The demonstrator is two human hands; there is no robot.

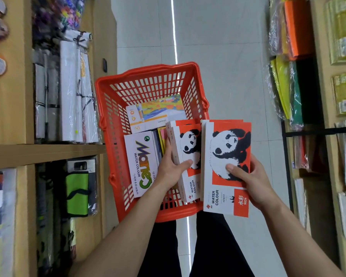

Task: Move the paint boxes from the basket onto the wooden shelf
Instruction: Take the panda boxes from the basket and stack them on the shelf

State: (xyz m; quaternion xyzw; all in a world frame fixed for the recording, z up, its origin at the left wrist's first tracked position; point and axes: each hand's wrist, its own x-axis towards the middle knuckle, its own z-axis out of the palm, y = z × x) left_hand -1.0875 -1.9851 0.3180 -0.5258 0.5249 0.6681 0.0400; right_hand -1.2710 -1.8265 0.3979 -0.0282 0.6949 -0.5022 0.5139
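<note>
An orange plastic basket point(116, 108) stands on the floor between my legs and the aisle. My left hand point(171, 168) grips a red-and-white panda water colour box point(188, 144) tilted up inside the basket's right side. My right hand point(254, 186) holds a stack of larger panda water colour boxes point(226, 148) just over the basket's right rim. A white Marie's water colour box point(140, 162) and a colourful landscape paint box point(158, 110) lie in the basket. The wooden shelf point(44, 152) runs along the left.
The left wooden shelf holds wrapped white canvases point(68, 90), a green pouch point(77, 193) and bagged goods. A second shelf unit on the right point(318, 96) carries coloured paper packs. Grey tiled floor point(218, 47) stretches ahead down the aisle.
</note>
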